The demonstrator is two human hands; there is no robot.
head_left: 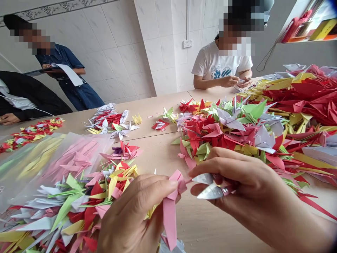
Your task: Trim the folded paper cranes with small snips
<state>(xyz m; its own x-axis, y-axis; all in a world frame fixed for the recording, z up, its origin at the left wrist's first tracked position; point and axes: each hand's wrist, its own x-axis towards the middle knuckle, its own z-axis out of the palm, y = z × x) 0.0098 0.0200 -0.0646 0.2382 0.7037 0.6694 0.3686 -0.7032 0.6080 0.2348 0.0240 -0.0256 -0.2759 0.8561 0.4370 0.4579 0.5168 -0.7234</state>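
A pink folded paper figure hangs low in the middle of the view, above the wooden table. My left hand pinches it near its top, thumb and fingers closed on the fold. My right hand comes in from the right, fingers closed on the figure's pink tip together with a pale, shiny folded piece. Both hands meet just above the table's near edge, between two heaps of folded paper.
A heap of coloured paper cranes fills the right side, another pile lies at the lower left beside clear bags. Smaller piles sit farther back. A person in a white shirt folds across the table; two others are at the left.
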